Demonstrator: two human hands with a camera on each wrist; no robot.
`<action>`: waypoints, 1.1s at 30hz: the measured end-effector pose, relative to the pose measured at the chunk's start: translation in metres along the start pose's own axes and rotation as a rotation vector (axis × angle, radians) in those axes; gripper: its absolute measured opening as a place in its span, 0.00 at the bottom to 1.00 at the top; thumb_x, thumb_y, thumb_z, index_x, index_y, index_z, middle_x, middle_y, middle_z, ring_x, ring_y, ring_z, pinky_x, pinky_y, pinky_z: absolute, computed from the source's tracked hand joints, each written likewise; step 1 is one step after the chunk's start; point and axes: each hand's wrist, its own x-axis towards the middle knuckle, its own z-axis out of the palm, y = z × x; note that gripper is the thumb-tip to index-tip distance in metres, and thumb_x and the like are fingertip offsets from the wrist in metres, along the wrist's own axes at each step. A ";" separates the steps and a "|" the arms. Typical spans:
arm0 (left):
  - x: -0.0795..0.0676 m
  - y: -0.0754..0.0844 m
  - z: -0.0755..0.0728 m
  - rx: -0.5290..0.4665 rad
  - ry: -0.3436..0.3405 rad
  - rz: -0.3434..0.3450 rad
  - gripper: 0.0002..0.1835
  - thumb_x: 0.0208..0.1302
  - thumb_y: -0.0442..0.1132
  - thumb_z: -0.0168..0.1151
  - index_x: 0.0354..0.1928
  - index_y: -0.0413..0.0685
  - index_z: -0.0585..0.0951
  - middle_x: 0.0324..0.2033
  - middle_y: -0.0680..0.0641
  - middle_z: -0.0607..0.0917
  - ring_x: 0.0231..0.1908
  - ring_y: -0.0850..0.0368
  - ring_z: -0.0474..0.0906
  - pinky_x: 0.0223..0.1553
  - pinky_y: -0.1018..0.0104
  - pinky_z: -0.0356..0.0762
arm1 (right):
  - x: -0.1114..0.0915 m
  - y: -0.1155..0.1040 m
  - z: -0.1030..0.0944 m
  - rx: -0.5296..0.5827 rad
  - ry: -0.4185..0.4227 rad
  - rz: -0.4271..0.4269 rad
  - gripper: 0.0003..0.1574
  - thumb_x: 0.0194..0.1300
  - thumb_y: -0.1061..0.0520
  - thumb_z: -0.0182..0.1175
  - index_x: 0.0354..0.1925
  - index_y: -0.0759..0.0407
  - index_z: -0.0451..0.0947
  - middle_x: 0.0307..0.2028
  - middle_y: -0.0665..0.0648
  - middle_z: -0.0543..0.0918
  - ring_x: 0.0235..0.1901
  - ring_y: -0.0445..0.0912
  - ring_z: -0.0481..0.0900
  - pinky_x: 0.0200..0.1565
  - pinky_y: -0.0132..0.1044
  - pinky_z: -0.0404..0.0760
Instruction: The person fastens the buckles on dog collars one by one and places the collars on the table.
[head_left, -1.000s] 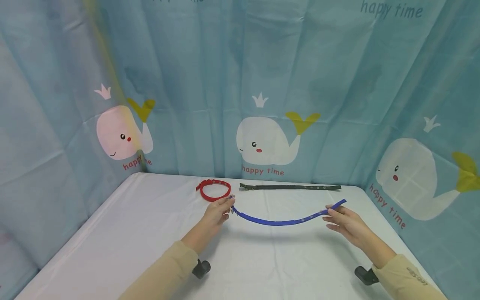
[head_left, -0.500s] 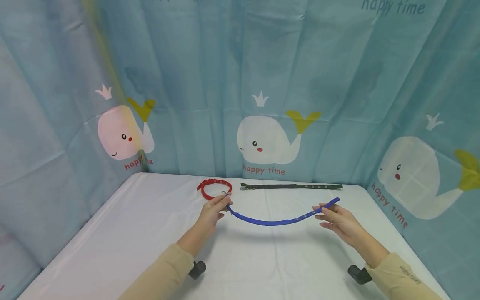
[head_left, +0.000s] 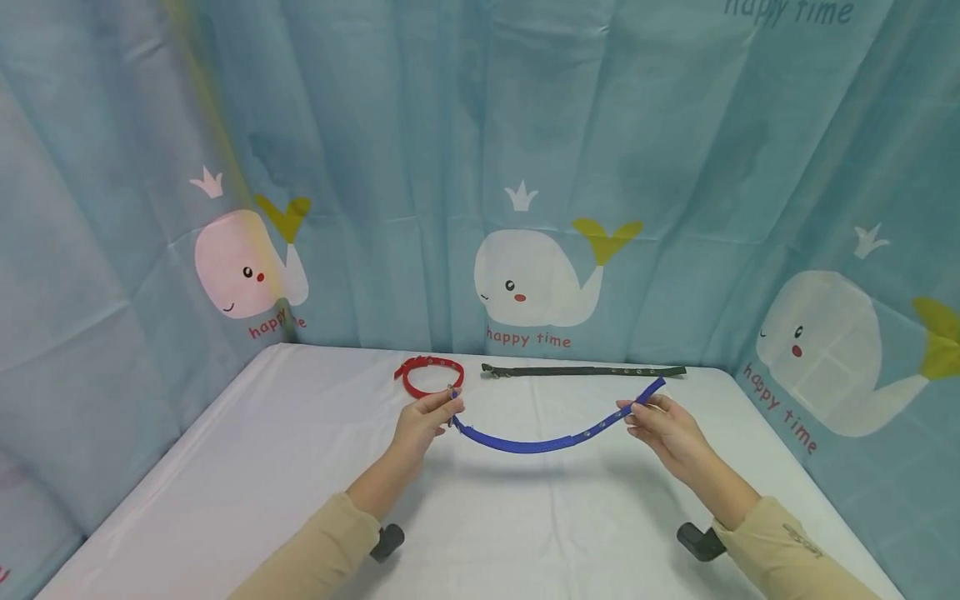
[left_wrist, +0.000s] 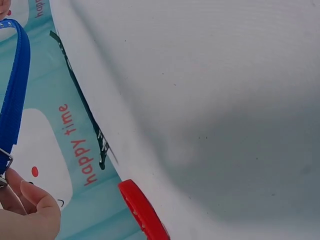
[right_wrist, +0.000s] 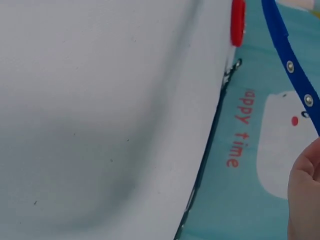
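A blue pet collar (head_left: pixel 525 447) with metal eyelets hangs in a shallow sag above the table, unbuckled. My left hand (head_left: pixel 420 427) pinches its buckle end between thumb and fingers; the metal buckle shows beside the fingertips in the left wrist view. Near the eyelet end, my right hand (head_left: pixel 672 435) pinches the strap, and the tip sticks up past the fingers. Two eyelets show on the blue strap (right_wrist: pixel 298 80) in the right wrist view, just above the hand. Just behind my left hand lies a red collar (head_left: pixel 408 386), fastened into a loop.
A dark green collar (head_left: pixel 555 372) lies stretched straight along the table's back edge, right of the red one. The white-covered table (head_left: pixel 480 533) meets blue curtains (head_left: pixel 420 167) printed with whales at the back and sides. A dark device (head_left: pixel 701 542) sits below each wrist.
My right hand has moved left and slightly up, bringing the collar's ends closer, so the strap sags more steeply. My left hand has shifted slightly left, still gripping the buckle end.
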 end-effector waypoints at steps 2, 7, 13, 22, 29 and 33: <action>-0.001 0.001 0.000 0.018 0.006 0.007 0.20 0.63 0.45 0.67 0.53 0.42 0.83 0.42 0.48 0.87 0.45 0.52 0.76 0.55 0.47 0.69 | -0.001 -0.001 0.004 -0.015 0.015 -0.019 0.22 0.71 0.60 0.56 0.56 0.63 0.58 0.40 0.45 0.85 0.39 0.39 0.79 0.46 0.30 0.78; -0.004 0.006 0.000 0.060 0.018 0.013 0.18 0.62 0.45 0.67 0.51 0.44 0.84 0.41 0.49 0.87 0.44 0.52 0.77 0.53 0.48 0.69 | -0.004 -0.004 0.017 -0.093 0.062 -0.080 0.14 0.69 0.57 0.60 0.50 0.58 0.70 0.37 0.43 0.86 0.37 0.40 0.77 0.44 0.31 0.77; -0.009 0.011 0.001 0.068 0.010 0.037 0.19 0.61 0.44 0.69 0.51 0.43 0.84 0.43 0.48 0.87 0.44 0.52 0.78 0.56 0.44 0.68 | -0.005 -0.004 0.030 -0.179 0.108 -0.148 0.06 0.67 0.59 0.62 0.42 0.50 0.81 0.34 0.44 0.85 0.33 0.40 0.76 0.41 0.32 0.77; -0.015 0.017 0.003 0.090 -0.008 0.066 0.19 0.60 0.45 0.69 0.51 0.44 0.84 0.45 0.47 0.86 0.48 0.51 0.79 0.55 0.50 0.73 | -0.007 -0.005 0.041 -0.295 0.121 -0.193 0.20 0.66 0.58 0.64 0.51 0.69 0.78 0.34 0.44 0.84 0.34 0.42 0.76 0.39 0.30 0.78; -0.021 0.021 0.005 0.100 -0.020 0.083 0.20 0.61 0.45 0.69 0.51 0.43 0.84 0.46 0.47 0.86 0.51 0.49 0.78 0.57 0.44 0.71 | -0.008 -0.007 0.049 -0.334 0.104 -0.251 0.17 0.64 0.61 0.64 0.48 0.72 0.80 0.33 0.46 0.84 0.35 0.45 0.76 0.39 0.32 0.77; -0.023 0.023 0.005 0.109 -0.028 0.093 0.20 0.61 0.45 0.69 0.53 0.42 0.83 0.48 0.46 0.86 0.54 0.47 0.77 0.58 0.43 0.69 | -0.009 -0.009 0.053 -0.396 0.112 -0.254 0.17 0.65 0.61 0.64 0.49 0.71 0.80 0.36 0.50 0.84 0.38 0.43 0.77 0.42 0.32 0.77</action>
